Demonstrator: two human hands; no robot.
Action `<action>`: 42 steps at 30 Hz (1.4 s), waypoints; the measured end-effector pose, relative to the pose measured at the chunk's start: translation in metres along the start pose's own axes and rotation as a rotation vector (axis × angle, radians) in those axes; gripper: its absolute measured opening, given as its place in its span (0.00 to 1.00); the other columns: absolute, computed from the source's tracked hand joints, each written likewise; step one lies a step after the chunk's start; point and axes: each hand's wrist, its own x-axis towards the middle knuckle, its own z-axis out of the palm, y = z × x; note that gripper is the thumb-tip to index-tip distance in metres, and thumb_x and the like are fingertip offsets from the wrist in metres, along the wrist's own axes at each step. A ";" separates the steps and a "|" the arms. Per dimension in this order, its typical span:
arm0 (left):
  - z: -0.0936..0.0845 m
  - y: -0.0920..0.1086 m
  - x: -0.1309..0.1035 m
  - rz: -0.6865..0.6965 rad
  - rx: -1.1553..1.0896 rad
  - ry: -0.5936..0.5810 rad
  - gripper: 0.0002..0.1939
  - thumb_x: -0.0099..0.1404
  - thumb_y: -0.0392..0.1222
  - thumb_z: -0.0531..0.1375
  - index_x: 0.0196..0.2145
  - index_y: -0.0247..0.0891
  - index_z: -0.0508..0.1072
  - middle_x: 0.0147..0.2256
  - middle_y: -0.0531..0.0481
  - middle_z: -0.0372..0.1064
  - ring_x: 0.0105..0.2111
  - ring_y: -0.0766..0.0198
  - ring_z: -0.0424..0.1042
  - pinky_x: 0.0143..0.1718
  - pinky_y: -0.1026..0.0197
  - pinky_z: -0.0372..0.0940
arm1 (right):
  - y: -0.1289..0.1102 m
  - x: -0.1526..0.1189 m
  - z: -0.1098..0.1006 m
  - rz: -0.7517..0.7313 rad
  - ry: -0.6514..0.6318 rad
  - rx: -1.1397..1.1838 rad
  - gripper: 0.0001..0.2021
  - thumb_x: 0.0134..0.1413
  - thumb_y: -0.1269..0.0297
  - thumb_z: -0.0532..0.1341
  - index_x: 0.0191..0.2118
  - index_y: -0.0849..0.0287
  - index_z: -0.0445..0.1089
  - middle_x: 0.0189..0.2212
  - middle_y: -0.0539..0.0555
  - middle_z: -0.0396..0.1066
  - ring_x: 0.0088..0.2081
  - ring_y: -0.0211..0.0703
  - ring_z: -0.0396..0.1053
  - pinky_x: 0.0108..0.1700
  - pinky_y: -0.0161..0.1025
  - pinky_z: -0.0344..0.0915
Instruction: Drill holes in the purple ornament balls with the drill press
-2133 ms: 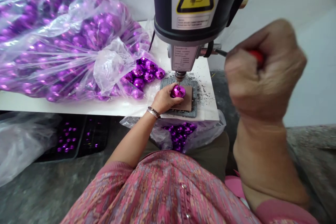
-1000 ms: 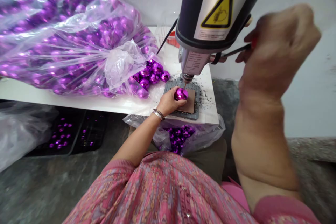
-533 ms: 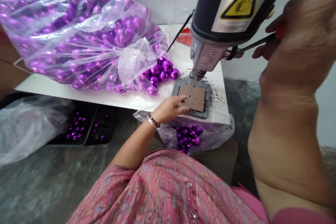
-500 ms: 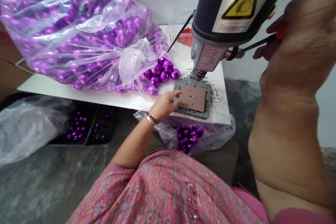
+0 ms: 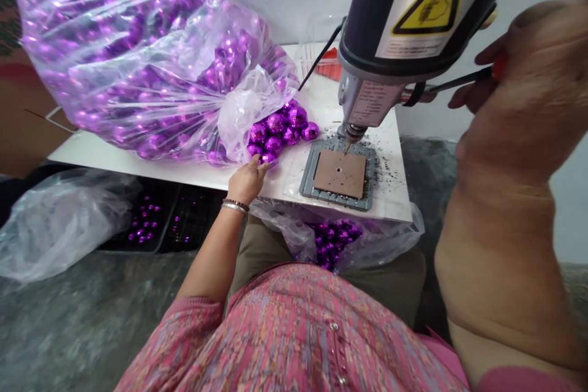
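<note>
My left hand [image 5: 248,184] is at the near edge of a loose pile of shiny purple faceted balls [image 5: 274,124]. Its fingers are apart, and the fingertips touch or almost touch the nearest ball [image 5: 267,160]. My right hand [image 5: 546,73] is closed around the red knob [image 5: 498,67] of the drill press lever [image 5: 459,81]. The drill press [image 5: 390,24] stands over the table, its thin bit [image 5: 348,148] pointing down at a brown square board [image 5: 340,173] with a hole in it. That board lies on the grey base plate [image 5: 309,181].
A big clear bag [image 5: 151,67] full of purple balls fills the left of the white table [image 5: 294,193]. Dark shavings [image 5: 383,165] lie by the base. Below the front edge hangs a plastic bag [image 5: 395,239] with purple balls; black trays [image 5: 160,226] stand lower left.
My left hand has moved left from the brown board to the loose purple balls. My right hand stays on the lever knob. The view has shifted slightly.
</note>
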 end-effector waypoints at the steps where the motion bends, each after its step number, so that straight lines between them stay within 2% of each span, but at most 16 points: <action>1: 0.001 0.000 0.002 -0.031 -0.020 0.008 0.26 0.77 0.51 0.47 0.63 0.36 0.70 0.51 0.33 0.77 0.52 0.44 0.76 0.49 0.52 0.65 | -0.002 -0.001 0.000 0.004 -0.002 0.011 0.24 0.55 0.39 0.55 0.24 0.56 0.54 0.20 0.49 0.55 0.25 0.33 0.60 0.33 0.37 0.56; 4: 0.002 0.007 0.013 -0.128 -0.060 0.018 0.26 0.77 0.53 0.44 0.53 0.37 0.77 0.47 0.33 0.79 0.48 0.45 0.77 0.46 0.53 0.65 | -0.008 -0.005 0.000 -0.021 -0.027 0.045 0.23 0.54 0.41 0.55 0.26 0.55 0.51 0.19 0.48 0.55 0.23 0.32 0.56 0.30 0.36 0.51; 7: 0.005 0.019 0.020 -0.124 -0.117 -0.025 0.27 0.74 0.60 0.49 0.48 0.38 0.78 0.45 0.35 0.79 0.48 0.46 0.77 0.46 0.54 0.66 | -0.011 -0.009 -0.001 -0.036 -0.027 0.007 0.19 0.58 0.47 0.54 0.27 0.55 0.51 0.20 0.48 0.55 0.22 0.31 0.56 0.32 0.36 0.51; 10: 0.012 0.032 0.016 -0.054 -0.144 -0.089 0.28 0.69 0.63 0.56 0.52 0.37 0.76 0.48 0.34 0.78 0.49 0.45 0.77 0.47 0.53 0.67 | -0.011 -0.011 -0.003 -0.053 -0.006 -0.011 0.18 0.59 0.48 0.54 0.27 0.55 0.52 0.20 0.47 0.54 0.23 0.31 0.54 0.32 0.36 0.50; 14: 0.022 0.037 0.003 0.005 -0.166 -0.059 0.30 0.62 0.54 0.66 0.58 0.37 0.71 0.48 0.36 0.78 0.49 0.46 0.77 0.48 0.53 0.68 | -0.010 -0.013 -0.005 -0.067 -0.022 -0.033 0.20 0.60 0.46 0.55 0.28 0.55 0.50 0.20 0.46 0.50 0.22 0.29 0.52 0.30 0.36 0.49; 16: 0.024 0.034 -0.004 0.058 -0.286 -0.002 0.34 0.59 0.49 0.69 0.61 0.37 0.68 0.50 0.38 0.76 0.48 0.49 0.77 0.50 0.54 0.68 | -0.012 -0.015 -0.005 -0.037 -0.022 -0.040 0.19 0.60 0.48 0.54 0.27 0.55 0.49 0.21 0.46 0.49 0.23 0.29 0.51 0.30 0.35 0.47; 18: 0.023 0.030 -0.010 0.125 -0.508 0.002 0.38 0.59 0.48 0.69 0.63 0.37 0.64 0.51 0.39 0.75 0.45 0.53 0.77 0.49 0.55 0.69 | -0.013 -0.016 -0.006 -0.010 -0.018 -0.052 0.17 0.59 0.50 0.53 0.27 0.55 0.49 0.21 0.47 0.49 0.23 0.29 0.50 0.29 0.34 0.45; 20: 0.020 0.030 -0.016 0.193 -0.789 -0.095 0.40 0.60 0.51 0.67 0.65 0.38 0.59 0.50 0.41 0.75 0.41 0.57 0.76 0.45 0.56 0.70 | -0.014 -0.017 -0.005 0.003 -0.010 -0.070 0.15 0.57 0.53 0.52 0.28 0.56 0.49 0.22 0.47 0.49 0.24 0.29 0.49 0.28 0.33 0.44; 23: 0.017 0.037 -0.025 0.231 -1.155 -0.326 0.40 0.63 0.58 0.62 0.66 0.41 0.57 0.48 0.41 0.74 0.38 0.59 0.76 0.37 0.58 0.70 | -0.013 -0.017 -0.005 -0.021 0.001 -0.062 0.13 0.54 0.54 0.52 0.27 0.55 0.49 0.21 0.48 0.48 0.23 0.30 0.49 0.27 0.33 0.45; 25: 0.016 0.045 -0.029 0.200 -1.293 -0.435 0.39 0.63 0.60 0.60 0.67 0.42 0.57 0.49 0.40 0.73 0.38 0.58 0.77 0.34 0.58 0.69 | -0.014 -0.017 -0.004 -0.029 -0.015 -0.049 0.12 0.54 0.55 0.52 0.27 0.55 0.50 0.21 0.48 0.48 0.23 0.30 0.50 0.28 0.34 0.48; 28: 0.019 0.053 -0.029 0.147 -1.390 -0.510 0.40 0.64 0.61 0.58 0.69 0.47 0.53 0.48 0.41 0.73 0.36 0.58 0.77 0.31 0.58 0.68 | -0.017 -0.017 -0.004 -0.012 -0.037 -0.046 0.10 0.54 0.57 0.52 0.28 0.55 0.51 0.22 0.48 0.49 0.23 0.30 0.52 0.29 0.36 0.51; 31: 0.025 0.052 -0.025 0.119 -1.362 -0.509 0.38 0.66 0.64 0.54 0.68 0.50 0.53 0.49 0.42 0.73 0.35 0.59 0.77 0.33 0.56 0.69 | -0.021 -0.017 -0.005 -0.024 -0.052 -0.062 0.10 0.53 0.58 0.52 0.27 0.55 0.50 0.22 0.48 0.50 0.24 0.31 0.52 0.31 0.36 0.53; 33: 0.030 0.051 -0.021 0.145 -1.272 -0.455 0.39 0.63 0.64 0.58 0.67 0.48 0.55 0.49 0.42 0.73 0.36 0.59 0.76 0.37 0.54 0.71 | -0.022 -0.016 -0.005 -0.030 -0.061 -0.085 0.10 0.53 0.58 0.51 0.26 0.55 0.50 0.23 0.49 0.50 0.25 0.31 0.53 0.32 0.36 0.55; 36: 0.033 0.056 -0.015 0.285 -1.031 -0.278 0.43 0.54 0.54 0.69 0.63 0.41 0.61 0.53 0.42 0.70 0.47 0.55 0.75 0.51 0.52 0.70 | -0.024 -0.013 -0.006 -0.025 -0.086 -0.118 0.09 0.55 0.62 0.51 0.26 0.56 0.51 0.23 0.49 0.50 0.26 0.31 0.54 0.33 0.35 0.56; 38: 0.031 0.064 -0.011 0.392 -0.878 -0.193 0.40 0.51 0.49 0.70 0.60 0.38 0.65 0.57 0.40 0.68 0.55 0.53 0.71 0.59 0.52 0.66 | -0.025 -0.010 -0.006 -0.021 -0.097 -0.124 0.09 0.57 0.66 0.49 0.26 0.56 0.50 0.22 0.49 0.50 0.26 0.31 0.54 0.33 0.34 0.56; 42: 0.024 0.080 -0.003 0.456 -0.796 -0.218 0.35 0.54 0.50 0.70 0.57 0.36 0.69 0.54 0.42 0.71 0.54 0.53 0.71 0.59 0.52 0.65 | -0.028 -0.006 -0.007 0.043 -0.132 -0.145 0.12 0.61 0.66 0.50 0.27 0.55 0.48 0.23 0.49 0.55 0.25 0.29 0.54 0.27 0.32 0.51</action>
